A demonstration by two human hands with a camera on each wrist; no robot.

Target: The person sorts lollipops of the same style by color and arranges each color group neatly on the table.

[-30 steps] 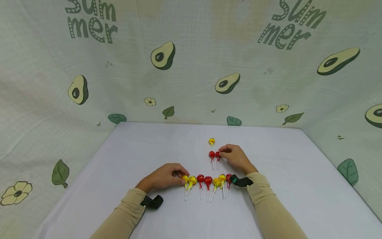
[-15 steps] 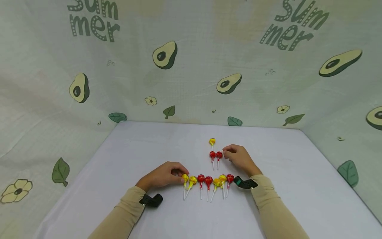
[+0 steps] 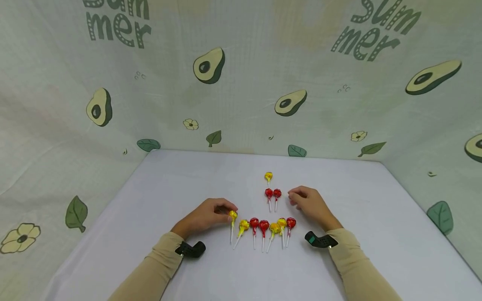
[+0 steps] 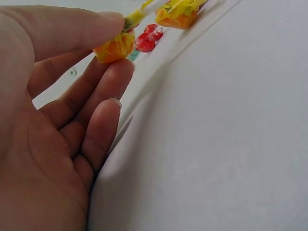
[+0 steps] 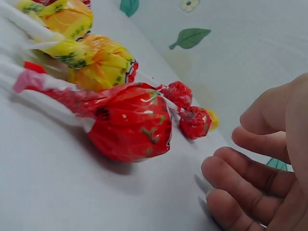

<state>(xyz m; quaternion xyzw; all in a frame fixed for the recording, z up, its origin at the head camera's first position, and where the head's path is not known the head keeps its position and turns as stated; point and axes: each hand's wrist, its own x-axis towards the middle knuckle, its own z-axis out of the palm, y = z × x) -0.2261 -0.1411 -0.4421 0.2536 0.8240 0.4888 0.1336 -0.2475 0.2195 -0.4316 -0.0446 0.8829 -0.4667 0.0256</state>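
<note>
- yellow lollipop (image 3: 233, 214) sits in the person's left hand (image 3: 205, 215), its wrapped head pinched narrowly between thumb and fingers, its white stick pointing back toward the person.
- just right of that grip, apart from it, a row of six lollipops (image 3: 264, 225) lies on the white table (image 3: 203, 175): yellow, red, red, yellow, yellow, red, with sticks toward the person.
- the right hand (image 3: 310, 203) holds nothing, its fingers loosely curved.
- left of those fingertips, near but not touching, two red lollipops (image 3: 277, 193) lie side by side.
- beyond that pair is one more yellow sweet (image 3: 268, 176), its stick running toward the left red head.
- behind everything hangs a cloth (image 3: 241, 79) printed with avocados and leaves.
</note>
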